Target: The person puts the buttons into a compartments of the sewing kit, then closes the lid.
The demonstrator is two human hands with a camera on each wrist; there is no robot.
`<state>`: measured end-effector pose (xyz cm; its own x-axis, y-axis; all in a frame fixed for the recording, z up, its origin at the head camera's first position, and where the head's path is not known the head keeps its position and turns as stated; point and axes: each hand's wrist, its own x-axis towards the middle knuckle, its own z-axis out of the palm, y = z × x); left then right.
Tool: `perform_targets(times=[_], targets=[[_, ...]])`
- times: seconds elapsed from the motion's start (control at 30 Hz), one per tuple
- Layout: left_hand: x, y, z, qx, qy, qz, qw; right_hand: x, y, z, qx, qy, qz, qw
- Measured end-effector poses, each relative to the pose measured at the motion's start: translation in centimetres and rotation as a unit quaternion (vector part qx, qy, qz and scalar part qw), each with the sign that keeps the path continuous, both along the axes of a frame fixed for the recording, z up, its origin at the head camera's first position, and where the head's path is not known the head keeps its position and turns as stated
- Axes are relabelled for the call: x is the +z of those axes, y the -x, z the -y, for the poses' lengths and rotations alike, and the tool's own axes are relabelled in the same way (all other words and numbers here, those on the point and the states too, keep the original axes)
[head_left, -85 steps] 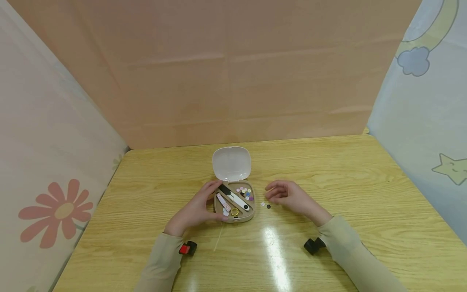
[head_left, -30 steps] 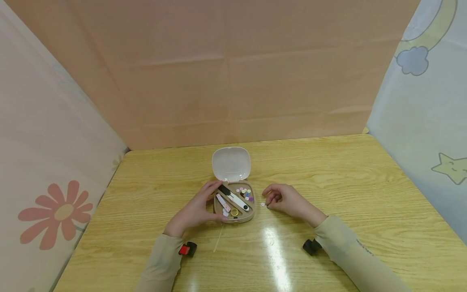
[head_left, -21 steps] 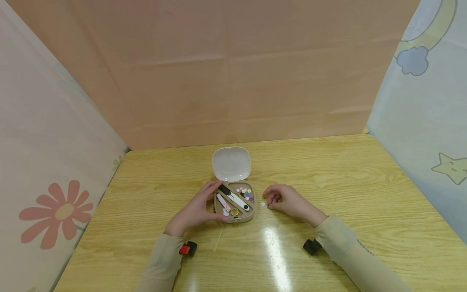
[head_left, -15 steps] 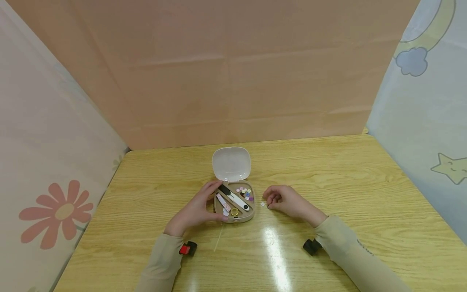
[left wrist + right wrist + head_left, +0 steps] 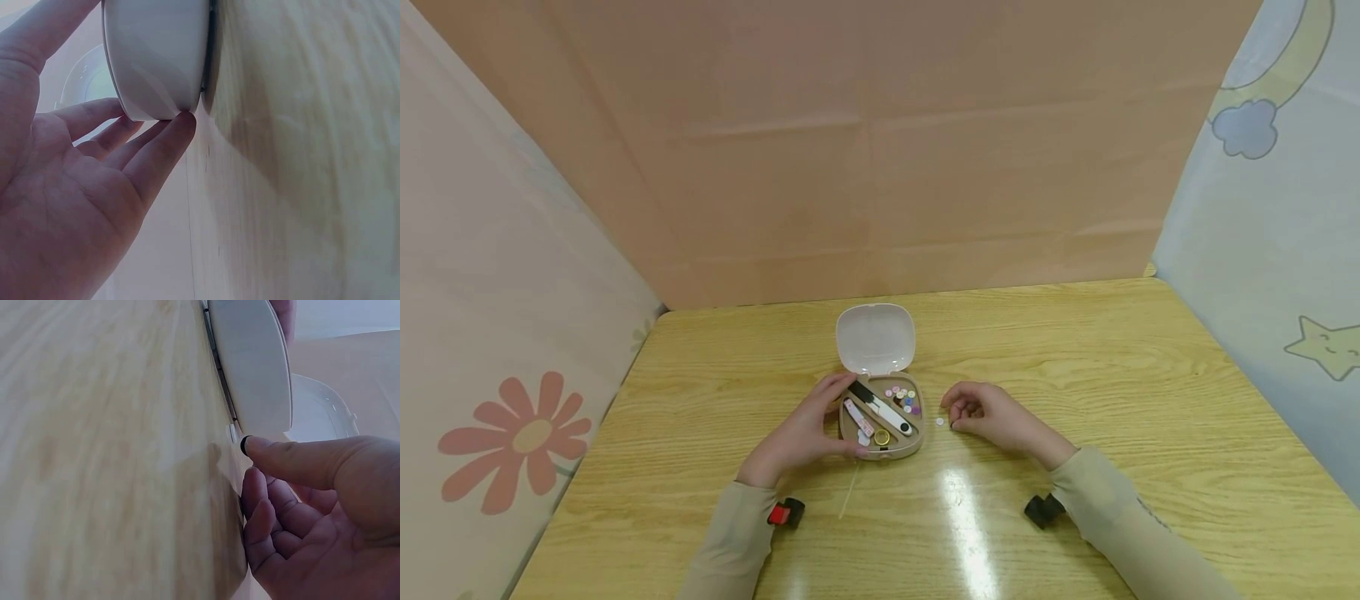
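The left hand (image 5: pixel 801 429) grips a sewing kit box (image 5: pixel 922 442) by its left side, thumb at the front edge and fingers at the back corner. In the left wrist view its fingertips touch the box's pale wall (image 5: pixel 156 56). The box's lid (image 5: pixel 876 337) stands open. Inside lie a white-handled tool with a black end (image 5: pixel 887 411), a pink-white strip (image 5: pixel 859 417), a gold ring-like piece (image 5: pixel 882 437) and several coloured buttons (image 5: pixel 911 401). Right of it, the right hand (image 5: pixel 988 412) has a black button (image 5: pixel 244 445) at its thumb tip, fingers curled. A white button (image 5: pixel 939 422) lies beside this hand.
The box stands on a wood-grain table (image 5: pixel 760 342). A thin pale strand (image 5: pixel 849 492) lies in front of it. A brown sheet (image 5: pixel 865 167) closes off the back, with patterned cloths (image 5: pixel 1262 233) at the sides.
The right hand has lowered slightly toward the table, and its thumb now meets the black button that lay bare earlier. The left hand and box have stayed put.
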<state>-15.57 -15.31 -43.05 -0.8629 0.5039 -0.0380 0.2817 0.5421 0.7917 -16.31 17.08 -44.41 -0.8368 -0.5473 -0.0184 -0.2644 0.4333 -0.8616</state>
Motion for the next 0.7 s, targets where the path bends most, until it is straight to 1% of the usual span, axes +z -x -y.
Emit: perform_targets(times=[0.37,0.6,0.7], targets=[[0.13,-0.04,0.02,0.003,-0.002,0.009,1.0,0.37,-0.23,-0.34,-0.007,0.032,0.031,0.999],[0.2,-0.07,0.01,0.005,-0.007,0.014,0.9999,0.76,-0.39,-0.4,-0.01,0.046,0.03,0.998],[0.22,-0.08,0.0,0.006,-0.006,0.015,0.9998,0.85,-0.42,-0.43,-0.016,0.053,0.038,0.998]])
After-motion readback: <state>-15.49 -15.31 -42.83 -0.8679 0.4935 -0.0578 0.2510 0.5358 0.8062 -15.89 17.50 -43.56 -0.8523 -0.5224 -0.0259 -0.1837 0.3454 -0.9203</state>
